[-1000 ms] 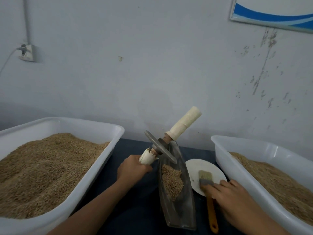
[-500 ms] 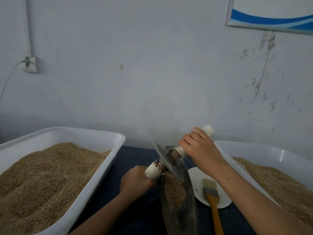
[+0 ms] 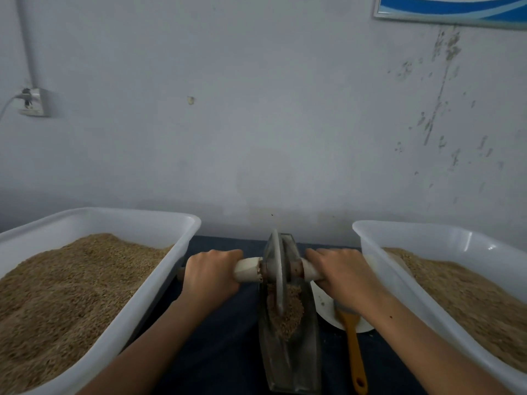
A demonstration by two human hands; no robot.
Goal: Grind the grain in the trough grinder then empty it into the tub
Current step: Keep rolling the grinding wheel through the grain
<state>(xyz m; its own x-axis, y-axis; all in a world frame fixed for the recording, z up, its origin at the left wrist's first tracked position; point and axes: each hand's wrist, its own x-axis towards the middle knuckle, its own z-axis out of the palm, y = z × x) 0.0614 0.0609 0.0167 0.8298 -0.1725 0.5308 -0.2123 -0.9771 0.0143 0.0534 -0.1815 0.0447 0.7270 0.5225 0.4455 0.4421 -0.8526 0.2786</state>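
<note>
A narrow metal trough grinder [image 3: 291, 363] lies on the dark table between two tubs, with a small heap of grain [image 3: 288, 312] in it. A metal grinding wheel [image 3: 276, 269] stands upright in the trough on a level axle with white handles. My left hand [image 3: 211, 276] grips the left handle [image 3: 247, 269]. My right hand [image 3: 340, 273] grips the right handle, which is mostly hidden under my fingers. A white tub [image 3: 182, 246] full of grain sits at the left, and a second white tub [image 3: 379, 252] with grain sits at the right.
A white plate [image 3: 328, 309] lies right of the trough, with a brush on it whose orange handle [image 3: 355, 352] points toward me. The wall stands close behind the table. A socket with a cable [image 3: 31, 101] is on the wall at far left.
My right hand left the brush and took the right handle. The wheel, tilted before, now stands upright with its axle level across the trough, both hands on it.
</note>
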